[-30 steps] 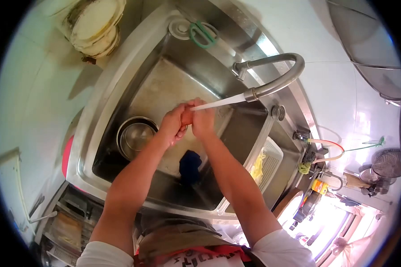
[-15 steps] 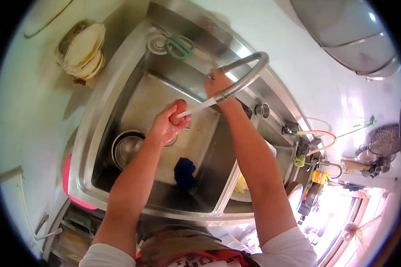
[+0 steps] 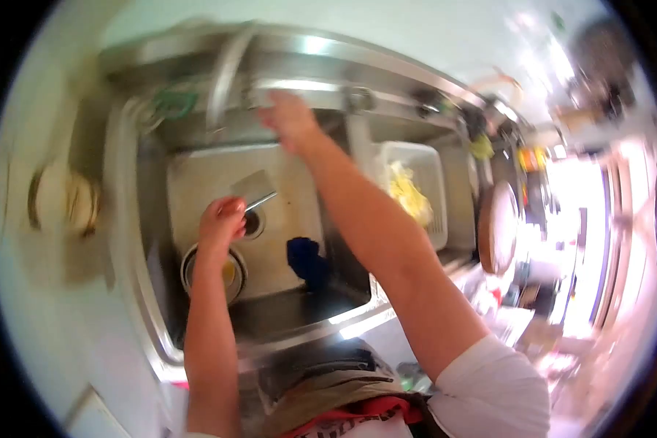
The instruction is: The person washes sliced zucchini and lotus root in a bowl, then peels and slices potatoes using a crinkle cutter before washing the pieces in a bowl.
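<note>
My left hand (image 3: pixel 217 232) is closed over the left side of the sink, above a round metal bowl (image 3: pixel 235 286). A reddish round piece of produce (image 3: pixel 233 206) shows at its fingers, blurred and partly covered. Just beyond, over the sink floor near the drain (image 3: pixel 252 225), is a slim metal bar (image 3: pixel 263 201) with a flat greyish plate beside it. My right hand (image 3: pixel 290 120) reaches to the back edge of the sink, fingers apart and smeared by motion, just right of the curved faucet (image 3: pixel 226 77). No stream shows under the spout.
A dark blue cloth (image 3: pixel 306 261) lies in the main basin (image 3: pixel 292 208). In the right basin sits a white basket (image 3: pixel 434 164) with yellow food (image 3: pixel 410 196). Green-handled scissors (image 3: pixel 174 102) rest at the back left corner. A round board (image 3: pixel 498 228) stands to the right.
The view has turned and shifted right. The faucet's water stream is no longer visible. My left hand has drawn back over the bowl, and my right hand has come off the faucet's base.
</note>
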Available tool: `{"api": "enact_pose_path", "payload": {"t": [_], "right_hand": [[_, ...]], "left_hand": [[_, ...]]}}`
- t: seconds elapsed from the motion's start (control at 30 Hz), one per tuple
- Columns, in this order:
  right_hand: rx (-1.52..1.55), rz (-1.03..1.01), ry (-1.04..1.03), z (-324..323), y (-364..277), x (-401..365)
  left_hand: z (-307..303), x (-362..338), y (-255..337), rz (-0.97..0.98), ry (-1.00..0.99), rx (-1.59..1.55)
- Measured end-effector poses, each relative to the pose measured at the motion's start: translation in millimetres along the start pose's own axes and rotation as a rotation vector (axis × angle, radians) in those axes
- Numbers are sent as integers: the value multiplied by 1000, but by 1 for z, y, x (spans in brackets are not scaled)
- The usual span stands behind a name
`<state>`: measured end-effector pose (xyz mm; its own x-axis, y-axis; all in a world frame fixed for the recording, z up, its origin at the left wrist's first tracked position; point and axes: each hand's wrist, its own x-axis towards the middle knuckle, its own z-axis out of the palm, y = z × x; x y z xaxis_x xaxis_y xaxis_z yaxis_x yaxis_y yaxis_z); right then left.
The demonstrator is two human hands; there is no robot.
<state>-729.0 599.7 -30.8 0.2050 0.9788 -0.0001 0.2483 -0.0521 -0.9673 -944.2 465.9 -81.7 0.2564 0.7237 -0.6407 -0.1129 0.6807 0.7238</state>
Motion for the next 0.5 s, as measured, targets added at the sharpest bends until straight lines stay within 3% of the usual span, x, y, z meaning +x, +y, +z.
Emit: {"api": "enact_pose_path", "payload": {"t": [0.07, 0.1, 0.13, 0.23, 0.37, 0.43, 0.5], "right_hand": [[-483, -523, -99, -26, 5, -29], [-603, -689, -163, -41, 4, -53], [-668, -758, -236, -55, 5, -83], [-555, -538, -280, -87, -21, -183], [-615, -218, -322, -120, -67, -322], [263, -490, -495, -99, 0, -328], [404, -162, -572, -181, -58, -378]], "left_hand": [[20, -35, 17, 59, -128, 14], [38, -55, 22, 54, -71, 19], [28, -46, 4, 62, -217, -6], [36, -34, -28, 3, -280, 66], [50, -19, -86, 118, -358, 234], [47, -20, -101, 202, -480, 490], [64, -46, -76, 324, -644, 1114]]}}
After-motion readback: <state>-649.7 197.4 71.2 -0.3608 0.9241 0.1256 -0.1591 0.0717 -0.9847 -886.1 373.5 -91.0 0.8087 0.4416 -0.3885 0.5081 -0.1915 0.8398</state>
